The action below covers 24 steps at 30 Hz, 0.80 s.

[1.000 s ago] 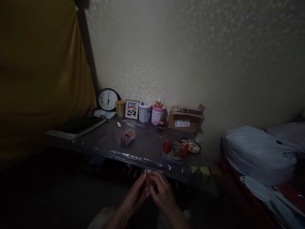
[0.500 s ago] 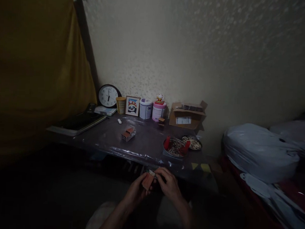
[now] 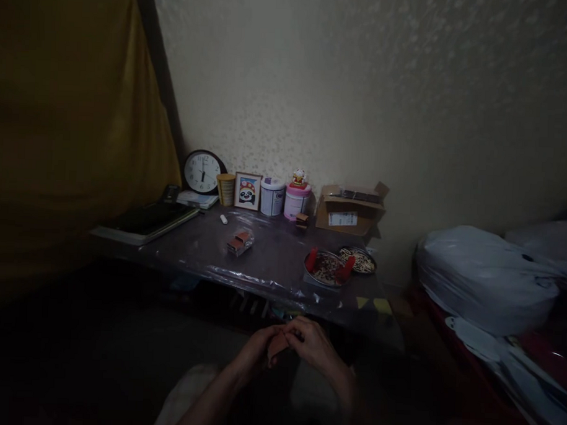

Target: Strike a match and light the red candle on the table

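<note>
My left hand (image 3: 257, 353) is closed around a small reddish-brown matchbox (image 3: 277, 345), held in front of the table's near edge. The fingers of my right hand (image 3: 310, 341) are bent and pinch at the matchbox's upper end, covering it. Beyond them on the table, more matchboxes (image 3: 238, 242) lie in a clear plastic wrap. To the right, a round metal plate (image 3: 309, 274) holds dark-tipped bits and red pieces. Behind that plate, a second plate (image 3: 372, 270) holds pale matchsticks.
Plastic sheeting covers the table (image 3: 273, 252). Along the wall stand a clock (image 3: 202, 172), a framed panda picture (image 3: 247, 191), two tubs (image 3: 271, 197) and a cardboard box (image 3: 351, 220). A yellow curtain (image 3: 82, 106) hangs left; a stuffed white bag (image 3: 486, 278) sits right.
The matchbox has tilted in my left hand, and my right fingers now cover its end, where white match ends showed before. The view has shifted slightly.
</note>
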Tool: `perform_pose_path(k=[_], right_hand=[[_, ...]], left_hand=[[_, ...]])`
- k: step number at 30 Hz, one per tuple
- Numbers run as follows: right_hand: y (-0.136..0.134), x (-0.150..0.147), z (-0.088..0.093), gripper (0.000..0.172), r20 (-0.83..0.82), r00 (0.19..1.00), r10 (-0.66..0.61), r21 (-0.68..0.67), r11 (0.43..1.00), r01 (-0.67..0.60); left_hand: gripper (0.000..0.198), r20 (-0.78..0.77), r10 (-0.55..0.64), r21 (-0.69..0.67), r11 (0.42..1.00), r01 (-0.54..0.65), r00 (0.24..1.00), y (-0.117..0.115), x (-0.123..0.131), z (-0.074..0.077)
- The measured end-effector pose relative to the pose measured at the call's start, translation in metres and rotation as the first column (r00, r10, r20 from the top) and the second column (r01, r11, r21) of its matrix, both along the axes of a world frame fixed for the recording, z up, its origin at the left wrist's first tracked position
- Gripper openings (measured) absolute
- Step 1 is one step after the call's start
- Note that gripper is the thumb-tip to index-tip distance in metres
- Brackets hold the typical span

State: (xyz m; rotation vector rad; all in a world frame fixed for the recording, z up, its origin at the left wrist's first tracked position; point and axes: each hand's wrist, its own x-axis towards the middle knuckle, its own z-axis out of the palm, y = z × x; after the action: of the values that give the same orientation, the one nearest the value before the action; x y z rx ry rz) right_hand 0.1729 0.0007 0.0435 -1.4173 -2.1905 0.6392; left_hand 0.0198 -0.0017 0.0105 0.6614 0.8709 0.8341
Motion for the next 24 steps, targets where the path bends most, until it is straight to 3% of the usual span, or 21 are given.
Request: perform_pose_path(k=[5, 16, 24], right_hand=[[-0.002, 0.001, 0.002, 0.022, 0.012, 0.999, 0.047, -0.016, 0.999, -0.047], [-0.002, 0.003, -0.003, 0.019, -0.011, 0.998, 0.064, -0.013, 0.998, -0.064], [-0.001, 0.005, -0.011, 0.015, 0.005, 0.998, 0.061, -0.036, 0.998, -0.060]], left_hand=[[0.026, -0.058, -0.031, 0.054, 0.998, 0.034, 0.998, 0.002, -0.002, -0.006], [0.032, -0.166, -0.055, 0.181, 0.980, 0.085, 0.985, 0.005, -0.004, -0.009], [0.032, -0.194, -0.081, 0.186, 0.975, 0.118, 0.978, 0.007, -0.002, -0.018]])
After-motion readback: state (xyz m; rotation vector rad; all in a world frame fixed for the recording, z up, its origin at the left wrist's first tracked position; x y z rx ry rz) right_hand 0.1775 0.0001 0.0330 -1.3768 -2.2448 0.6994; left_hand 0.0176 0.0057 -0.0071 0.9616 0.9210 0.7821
